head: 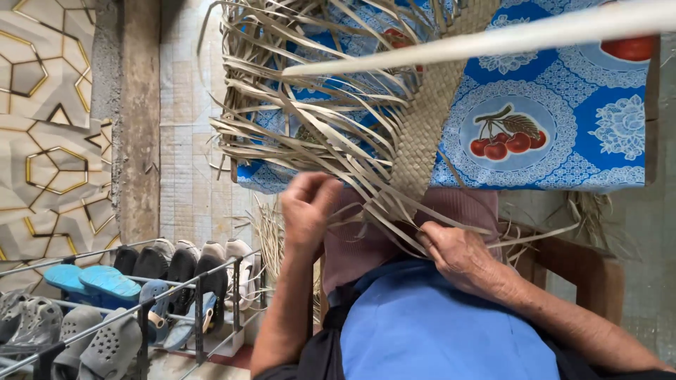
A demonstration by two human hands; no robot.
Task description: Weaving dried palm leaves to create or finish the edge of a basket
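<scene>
1. Palm-leaf woven strip, on the counter with a blue cloth, trailing to the lap.
2. Left hand: pinched shut on loose strands.
3. Right hand: pressing the strip's lower end, fingers closed on it.

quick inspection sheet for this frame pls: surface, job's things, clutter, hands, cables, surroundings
Surface: table under a blue cloth printed with cherries.
Job's things: woven leaf band with loose leaf strips fanning to the left.
Clutter: one long pale strip crosses the top.
Hands: left hand pinches strips, blurred; right hand presses the band's lower end.
Cables: nothing seen.
Surroundings: shoe rack with sandals, tiled floor, patterned wall.
</scene>
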